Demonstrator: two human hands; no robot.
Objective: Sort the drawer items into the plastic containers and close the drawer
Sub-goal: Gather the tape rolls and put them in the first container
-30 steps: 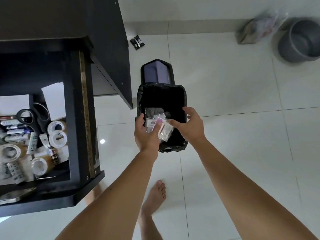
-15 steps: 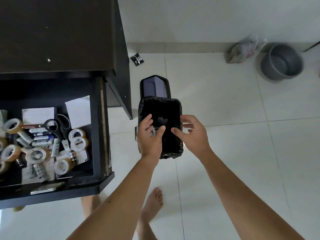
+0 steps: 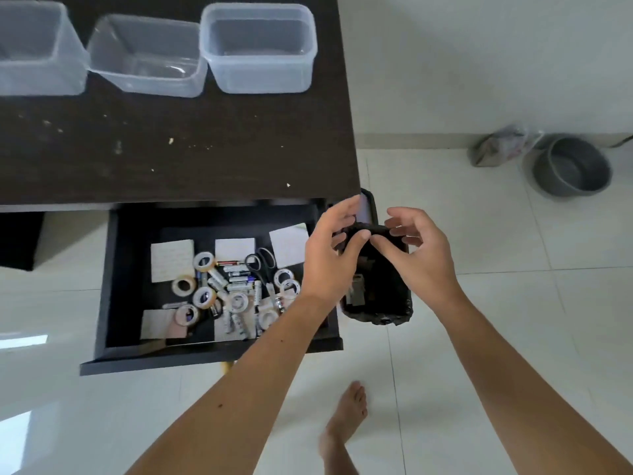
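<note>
Lined bin (image 3: 380, 303) beside open drawer (image 3: 130, 269), under hands (image 3: 373, 255).

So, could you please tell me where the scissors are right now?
In the head view, the scissors lie inside the open drawer, right of centre, between the batteries and a tape roll, just left of the left hand.

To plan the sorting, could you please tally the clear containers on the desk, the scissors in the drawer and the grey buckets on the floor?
Clear containers: 3
Scissors: 1
Grey buckets: 1
Total: 5
</note>
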